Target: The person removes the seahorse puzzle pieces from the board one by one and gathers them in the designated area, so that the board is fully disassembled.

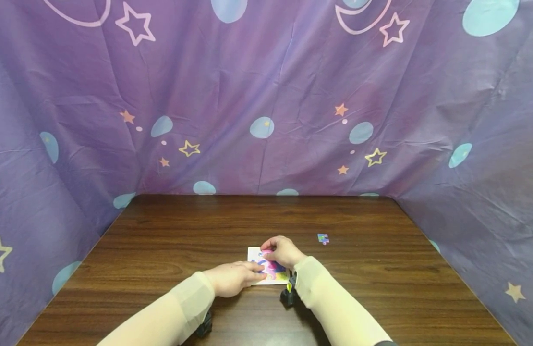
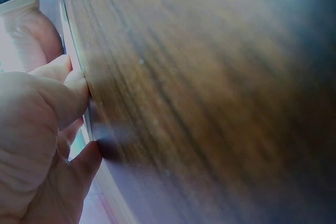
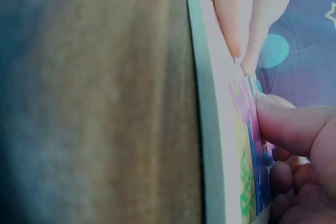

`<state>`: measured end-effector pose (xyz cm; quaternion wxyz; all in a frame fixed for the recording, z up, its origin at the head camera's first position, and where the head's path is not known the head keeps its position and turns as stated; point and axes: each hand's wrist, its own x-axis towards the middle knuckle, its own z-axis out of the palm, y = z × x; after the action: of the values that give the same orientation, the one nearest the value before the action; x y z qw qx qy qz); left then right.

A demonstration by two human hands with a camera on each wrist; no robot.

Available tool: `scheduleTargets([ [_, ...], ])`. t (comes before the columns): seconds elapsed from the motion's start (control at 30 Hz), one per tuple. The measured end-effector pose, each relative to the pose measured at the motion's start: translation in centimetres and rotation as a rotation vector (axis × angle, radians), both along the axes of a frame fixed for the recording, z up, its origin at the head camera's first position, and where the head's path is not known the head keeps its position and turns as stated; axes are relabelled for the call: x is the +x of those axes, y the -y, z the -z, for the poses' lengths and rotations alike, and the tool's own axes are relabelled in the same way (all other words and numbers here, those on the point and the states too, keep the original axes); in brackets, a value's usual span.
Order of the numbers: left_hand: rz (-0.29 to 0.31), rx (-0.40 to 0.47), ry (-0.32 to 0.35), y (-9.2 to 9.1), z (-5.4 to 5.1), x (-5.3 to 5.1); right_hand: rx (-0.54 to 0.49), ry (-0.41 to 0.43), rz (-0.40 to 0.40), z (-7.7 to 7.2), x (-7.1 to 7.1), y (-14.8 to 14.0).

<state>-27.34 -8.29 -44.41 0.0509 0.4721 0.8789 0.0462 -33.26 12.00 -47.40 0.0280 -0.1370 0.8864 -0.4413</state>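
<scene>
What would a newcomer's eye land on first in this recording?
Probably the purple star-printed backdrop, which rises behind and beside the brown table. Next comes the small bright puzzle on that table, with the left grip at its lower left and the right grip over its upper right. A loose puzzle piece lies apart, farther right.

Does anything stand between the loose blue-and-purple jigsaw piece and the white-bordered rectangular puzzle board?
Yes: the bare right hand covers the far right corner of the puzzle board, on the side facing the jigsaw piece. Nothing else visible stands between.
</scene>
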Motion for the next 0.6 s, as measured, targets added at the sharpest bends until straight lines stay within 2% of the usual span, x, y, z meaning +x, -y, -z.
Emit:
scheduleTargets([
  [0.23, -0.002, 0.000, -0.007, -0.05, -0.02, 0.02, -0.106, 0.080, 0.002, 0.10, -0.13, -0.27],
  [0.5, -0.006, -0.016, -0.021, -0.09, 0.00, 0.03, -0.087, 0.063, 0.037, 0.17, -0.09, -0.43],
  [0.6, -0.009, -0.014, -0.014, -0.10, 0.01, 0.03, -0.112, 0.071, 0.036, 0.12, -0.05, -0.48],
])
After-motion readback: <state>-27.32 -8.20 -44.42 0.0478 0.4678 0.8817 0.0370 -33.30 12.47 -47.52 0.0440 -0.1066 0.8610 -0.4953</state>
